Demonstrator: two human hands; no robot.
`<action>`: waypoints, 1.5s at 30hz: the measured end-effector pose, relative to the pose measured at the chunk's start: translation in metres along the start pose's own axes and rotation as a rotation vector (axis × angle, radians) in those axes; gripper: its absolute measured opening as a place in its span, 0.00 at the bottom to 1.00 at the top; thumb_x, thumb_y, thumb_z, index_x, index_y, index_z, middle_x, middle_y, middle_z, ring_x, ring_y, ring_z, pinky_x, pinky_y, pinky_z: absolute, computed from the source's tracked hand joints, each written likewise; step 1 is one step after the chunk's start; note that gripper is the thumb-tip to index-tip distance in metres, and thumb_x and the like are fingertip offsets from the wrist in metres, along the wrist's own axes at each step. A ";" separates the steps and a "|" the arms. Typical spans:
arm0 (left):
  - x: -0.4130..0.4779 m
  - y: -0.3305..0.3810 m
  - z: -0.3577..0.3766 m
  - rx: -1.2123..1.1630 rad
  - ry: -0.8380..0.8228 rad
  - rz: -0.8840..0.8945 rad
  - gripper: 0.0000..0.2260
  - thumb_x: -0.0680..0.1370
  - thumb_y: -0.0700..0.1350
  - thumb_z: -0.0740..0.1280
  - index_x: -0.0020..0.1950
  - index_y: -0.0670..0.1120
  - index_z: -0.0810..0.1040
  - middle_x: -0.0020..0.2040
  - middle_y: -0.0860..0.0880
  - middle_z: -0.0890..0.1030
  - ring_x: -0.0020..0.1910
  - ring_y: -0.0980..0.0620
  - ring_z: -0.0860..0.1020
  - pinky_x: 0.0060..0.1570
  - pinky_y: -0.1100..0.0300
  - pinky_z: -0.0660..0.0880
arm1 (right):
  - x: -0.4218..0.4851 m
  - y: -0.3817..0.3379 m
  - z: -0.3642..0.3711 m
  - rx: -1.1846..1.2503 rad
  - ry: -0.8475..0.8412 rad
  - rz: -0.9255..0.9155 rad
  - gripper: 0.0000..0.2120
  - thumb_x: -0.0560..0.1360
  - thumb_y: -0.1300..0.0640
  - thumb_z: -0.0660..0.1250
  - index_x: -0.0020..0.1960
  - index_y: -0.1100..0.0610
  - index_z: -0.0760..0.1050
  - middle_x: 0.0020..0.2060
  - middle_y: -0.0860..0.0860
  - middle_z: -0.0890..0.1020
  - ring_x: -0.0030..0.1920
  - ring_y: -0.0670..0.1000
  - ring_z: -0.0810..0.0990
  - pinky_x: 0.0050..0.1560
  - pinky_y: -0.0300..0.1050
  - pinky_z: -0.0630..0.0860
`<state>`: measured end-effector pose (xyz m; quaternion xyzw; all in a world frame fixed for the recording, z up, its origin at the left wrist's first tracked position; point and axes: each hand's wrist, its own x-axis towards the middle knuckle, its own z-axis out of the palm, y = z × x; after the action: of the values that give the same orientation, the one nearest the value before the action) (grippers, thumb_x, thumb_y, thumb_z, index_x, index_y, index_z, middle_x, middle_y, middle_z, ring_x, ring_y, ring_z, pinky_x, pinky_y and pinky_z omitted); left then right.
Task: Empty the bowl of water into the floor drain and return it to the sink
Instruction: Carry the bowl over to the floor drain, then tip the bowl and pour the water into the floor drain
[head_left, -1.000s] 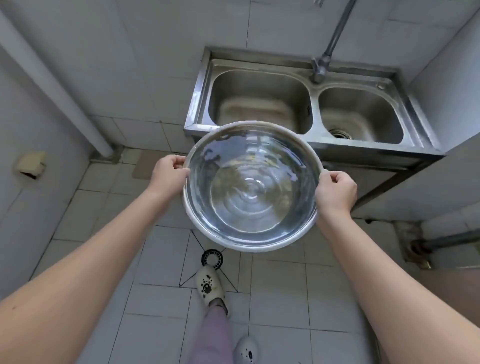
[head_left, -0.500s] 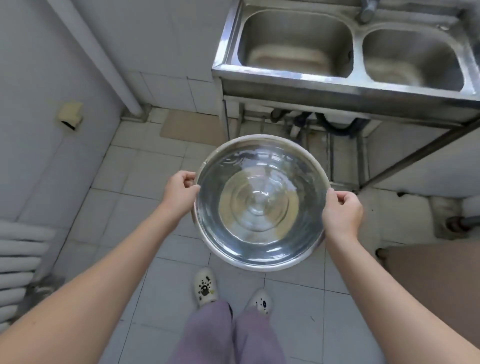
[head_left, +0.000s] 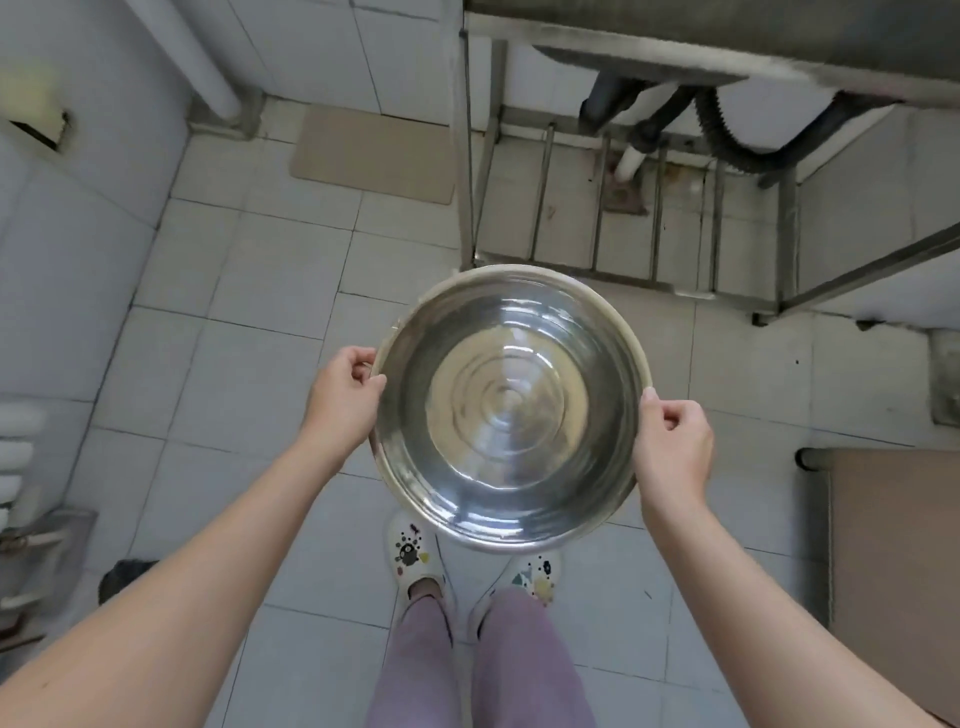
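Note:
A wide steel bowl (head_left: 509, 410) with rippling water in it is held level above the tiled floor, just in front of my feet. My left hand (head_left: 345, 395) grips its left rim and my right hand (head_left: 672, 441) grips its right rim. Only the underside and front edge of the steel sink (head_left: 727, 47) show at the top right. The round floor drain seen a second ago is hidden; I cannot tell whether it lies under the bowl.
The sink's metal frame (head_left: 587, 270) and drain pipes (head_left: 644, 135) stand beyond the bowl. A beige mat (head_left: 374, 156) lies at the far left wall. A brown board (head_left: 893, 571) is at the right, a radiator (head_left: 15, 457) at the left.
The view has tipped down and the sink has slid up almost out of sight. The bowl stays in both hands, now lower and closer to my feet. The floor drain is out of sight.

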<state>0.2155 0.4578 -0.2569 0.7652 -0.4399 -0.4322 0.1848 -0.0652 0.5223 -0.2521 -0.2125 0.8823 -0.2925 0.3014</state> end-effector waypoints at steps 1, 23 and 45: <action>0.006 -0.008 0.006 0.009 0.002 -0.005 0.08 0.77 0.39 0.63 0.52 0.51 0.74 0.38 0.52 0.73 0.39 0.50 0.73 0.50 0.49 0.75 | 0.003 0.007 0.008 -0.008 -0.007 0.002 0.14 0.79 0.46 0.60 0.44 0.56 0.73 0.34 0.46 0.75 0.42 0.54 0.75 0.47 0.51 0.72; 0.101 -0.154 0.111 0.195 -0.158 -0.094 0.11 0.74 0.37 0.63 0.52 0.50 0.74 0.42 0.49 0.76 0.40 0.50 0.75 0.43 0.54 0.72 | 0.072 0.151 0.134 -0.238 -0.240 0.077 0.13 0.79 0.53 0.62 0.43 0.62 0.70 0.32 0.51 0.73 0.34 0.54 0.71 0.38 0.48 0.68; 0.129 -0.223 0.135 0.238 -0.235 -0.126 0.18 0.75 0.32 0.62 0.62 0.49 0.72 0.45 0.53 0.75 0.43 0.60 0.74 0.43 0.61 0.69 | 0.081 0.204 0.190 -0.294 -0.291 0.077 0.12 0.79 0.55 0.63 0.42 0.64 0.69 0.32 0.53 0.74 0.34 0.55 0.72 0.36 0.47 0.68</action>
<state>0.2498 0.4850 -0.5447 0.7520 -0.4576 -0.4742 0.0129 -0.0397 0.5547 -0.5393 -0.2604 0.8701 -0.1151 0.4024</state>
